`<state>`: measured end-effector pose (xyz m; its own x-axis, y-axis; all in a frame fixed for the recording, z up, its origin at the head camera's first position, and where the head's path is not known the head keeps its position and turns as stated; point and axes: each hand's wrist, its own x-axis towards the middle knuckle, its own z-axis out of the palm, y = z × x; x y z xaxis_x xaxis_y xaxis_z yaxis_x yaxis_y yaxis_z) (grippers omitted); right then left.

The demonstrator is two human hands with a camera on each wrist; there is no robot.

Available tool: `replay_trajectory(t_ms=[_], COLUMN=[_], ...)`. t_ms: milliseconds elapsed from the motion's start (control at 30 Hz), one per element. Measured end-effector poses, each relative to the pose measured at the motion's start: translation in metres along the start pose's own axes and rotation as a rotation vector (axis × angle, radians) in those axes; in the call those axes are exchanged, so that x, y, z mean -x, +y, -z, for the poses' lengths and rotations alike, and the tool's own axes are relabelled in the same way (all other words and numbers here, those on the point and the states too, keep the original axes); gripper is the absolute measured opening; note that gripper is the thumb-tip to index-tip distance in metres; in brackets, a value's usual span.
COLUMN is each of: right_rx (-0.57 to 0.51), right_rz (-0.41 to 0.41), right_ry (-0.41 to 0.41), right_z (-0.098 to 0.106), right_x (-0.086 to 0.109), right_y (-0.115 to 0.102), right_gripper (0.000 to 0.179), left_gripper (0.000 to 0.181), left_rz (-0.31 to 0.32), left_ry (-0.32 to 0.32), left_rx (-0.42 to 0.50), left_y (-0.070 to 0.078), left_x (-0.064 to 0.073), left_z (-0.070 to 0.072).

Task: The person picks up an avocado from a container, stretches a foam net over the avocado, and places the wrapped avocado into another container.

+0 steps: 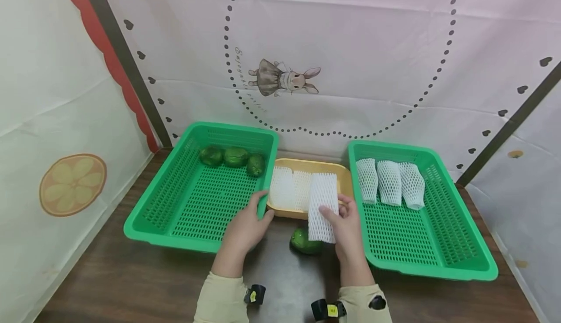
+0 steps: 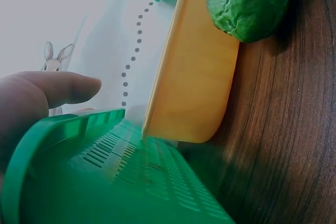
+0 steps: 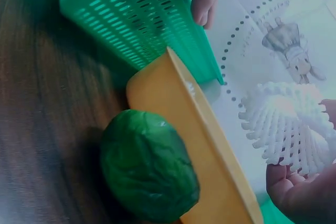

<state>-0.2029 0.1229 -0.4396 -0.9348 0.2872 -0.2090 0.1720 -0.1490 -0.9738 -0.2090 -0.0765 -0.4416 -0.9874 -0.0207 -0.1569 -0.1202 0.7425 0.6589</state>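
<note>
My right hand (image 1: 350, 225) pinches a white foam fruit net (image 1: 323, 206) between thumb and fingers; in the right wrist view the same foam net (image 3: 289, 127) bulges partly open. Below it on the table lies a glossy, wrinkled dark green fruit (image 1: 305, 241), avocado-like in shape, its right side partly covered by the net in the head view. My left hand (image 1: 245, 228) rests at the right rim of the left green basket (image 1: 175, 237), fingers fairly straight. Behind the hands, a yellow tray (image 1: 344, 174) holds more flat foam nets (image 1: 282, 186).
Three green fruits (image 1: 235, 157) lie at the back of the left basket. On the right, another green basket (image 1: 460, 264) holds three netted pieces (image 1: 389, 182). A patterned cloth wall (image 1: 350, 94) rises behind the baskets.
</note>
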Motion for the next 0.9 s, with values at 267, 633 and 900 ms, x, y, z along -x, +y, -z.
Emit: replay_trajectory(t_ms=[267, 633, 900], right_rx=[-0.02, -0.046, -0.102], right_rz=[-0.012, -0.045, -0.033], right_ry=[0.004, -0.021, -0.091], right_z=[0.005, 0.009, 0.007], right_x=[0.006, 0.011, 0.015], right_y=[0.016, 0.019, 0.016], right_gripper=[0.047, 0.039, 0.043], left_gripper=[0.052, 0.026, 0.046], left_rz=[-0.027, -0.278, -0.262], left_ry=[0.056, 0.286, -0.017], left_rx=[0.035, 0.362, 0.473], left_y=[-0.006, 0.006, 0.031], left_x=[0.002, 0.011, 0.016], left_z=[0.0, 0.005, -0.034])
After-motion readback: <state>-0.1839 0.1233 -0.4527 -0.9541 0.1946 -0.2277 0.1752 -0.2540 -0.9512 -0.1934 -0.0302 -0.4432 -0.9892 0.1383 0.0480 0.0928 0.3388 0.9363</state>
